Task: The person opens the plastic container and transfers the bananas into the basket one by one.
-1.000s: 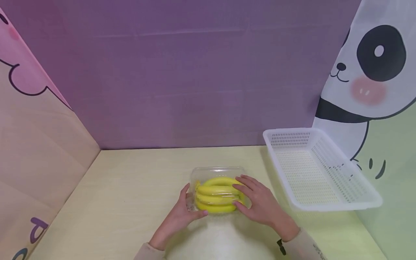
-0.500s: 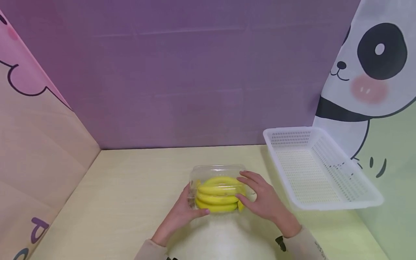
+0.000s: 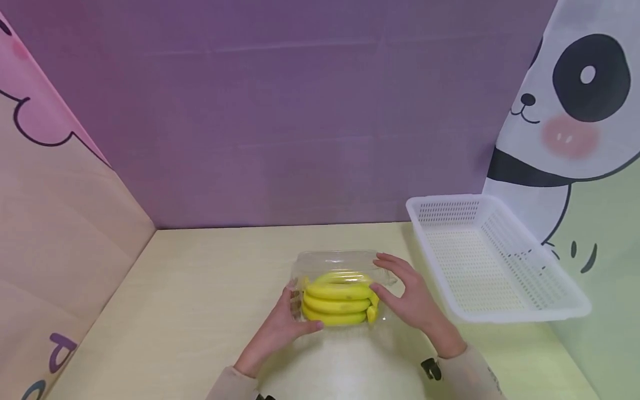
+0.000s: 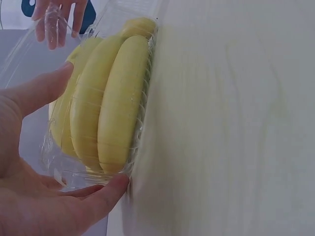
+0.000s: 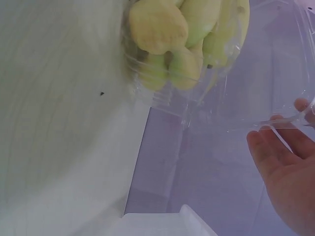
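A bunch of yellow bananas [image 3: 336,305] lies inside a clear plastic clamshell box [image 4: 137,142] on the table. My left hand [image 3: 286,328] grips the left side of the box, with the thumb along its front. On the right, my right hand [image 3: 412,294] holds the edge of the clear lid [image 5: 266,64] between thumb and fingers. That lid is tilted up, apart from the front of the box. Banana ends [image 5: 160,27] show at the box's right side in the right wrist view. The left fingertips behind the box are partly hidden in the head view.
A white perforated plastic basket [image 3: 480,266] stands to the right of the box, beside a panda-print cloth [image 3: 575,150]. The pale wooden table [image 3: 210,289] ends at a purple cloth [image 3: 300,139] behind. Another printed cloth [image 3: 65,222] borders the left side.
My right hand has moved up and slightly right, raising the front of the lid. The bananas' front and right ends now show more plainly. The left hand has stayed on the box.
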Available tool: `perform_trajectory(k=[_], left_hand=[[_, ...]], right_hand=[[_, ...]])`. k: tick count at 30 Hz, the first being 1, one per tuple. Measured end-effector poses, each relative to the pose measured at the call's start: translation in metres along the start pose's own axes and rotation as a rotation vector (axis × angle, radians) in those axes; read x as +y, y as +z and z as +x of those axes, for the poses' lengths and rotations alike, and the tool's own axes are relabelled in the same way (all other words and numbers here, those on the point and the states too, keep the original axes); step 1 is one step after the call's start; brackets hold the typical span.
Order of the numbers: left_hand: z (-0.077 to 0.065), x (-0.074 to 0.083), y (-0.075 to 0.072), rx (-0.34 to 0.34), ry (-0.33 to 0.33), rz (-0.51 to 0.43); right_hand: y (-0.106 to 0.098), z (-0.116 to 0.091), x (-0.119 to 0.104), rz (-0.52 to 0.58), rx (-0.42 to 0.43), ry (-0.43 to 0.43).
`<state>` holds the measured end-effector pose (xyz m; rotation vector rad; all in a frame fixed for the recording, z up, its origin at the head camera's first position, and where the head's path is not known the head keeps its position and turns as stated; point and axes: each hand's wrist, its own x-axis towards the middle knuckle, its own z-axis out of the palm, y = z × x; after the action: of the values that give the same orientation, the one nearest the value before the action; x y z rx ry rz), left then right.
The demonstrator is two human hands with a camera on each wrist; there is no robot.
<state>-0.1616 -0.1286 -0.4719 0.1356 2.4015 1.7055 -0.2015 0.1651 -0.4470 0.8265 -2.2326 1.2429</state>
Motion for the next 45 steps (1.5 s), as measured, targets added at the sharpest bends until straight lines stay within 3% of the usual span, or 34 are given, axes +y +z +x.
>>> perform_trajectory(k=[11, 22, 33, 45], left_hand=[[0.002, 0.001, 0.0, -0.001, -0.024, 0.035], [0.003, 0.002, 0.0, -0.009, -0.018, 0.032], [0.005, 0.001, 0.001, -0.014, -0.012, 0.008], [0.003, 0.004, 0.0, -0.016, -0.028, 0.004]], right_hand=[[-0.004, 0.01, -0.001, 0.039, 0.007, 0.05], [-0.001, 0.023, 0.0, 0.147, 0.053, 0.12], [-0.004, 0.034, 0.003, 0.093, 0.029, 0.222], [-0.001, 0.045, 0.008, 0.279, 0.101, 0.303]])
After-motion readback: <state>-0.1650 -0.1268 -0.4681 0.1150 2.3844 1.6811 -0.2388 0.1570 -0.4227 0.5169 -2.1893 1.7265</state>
